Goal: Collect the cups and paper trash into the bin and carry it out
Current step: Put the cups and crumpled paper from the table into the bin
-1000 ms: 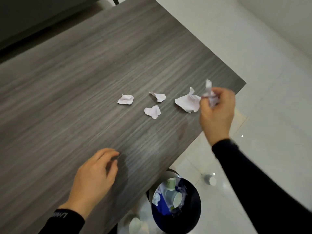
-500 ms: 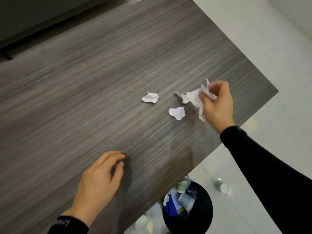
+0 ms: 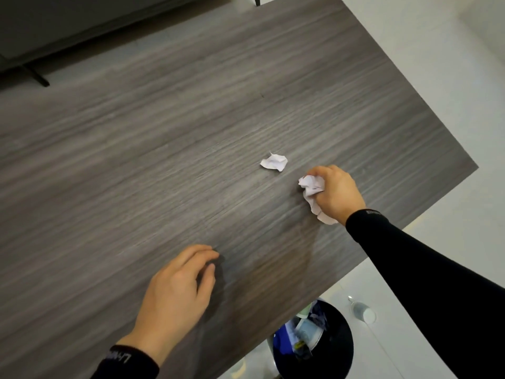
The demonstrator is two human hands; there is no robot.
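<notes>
My right hand [image 3: 337, 194] rests on the grey wooden table [image 3: 164, 149] near its right corner, closed around a bunch of crumpled white paper scraps [image 3: 313, 187] that stick out on its left and underside. One loose paper scrap [image 3: 274, 161] lies on the table just up and left of that hand. Flat on the table near the front edge is my left hand [image 3: 177, 299], fingers slightly curled, holding nothing. The black bin [image 3: 338, 351] stands on the floor below the table's edge, with cups and paper inside.
A small cup [image 3: 364, 314] lies on the white floor right of the bin. A pale object [image 3: 237, 367] shows on the floor left of the bin, partly hidden by the table. A dark sofa [image 3: 82, 20] runs along the top left.
My right hand has gathered more scraps: several lay loose on the table a second ago, now only one does. The view has shifted right. My left hand has stayed put.
</notes>
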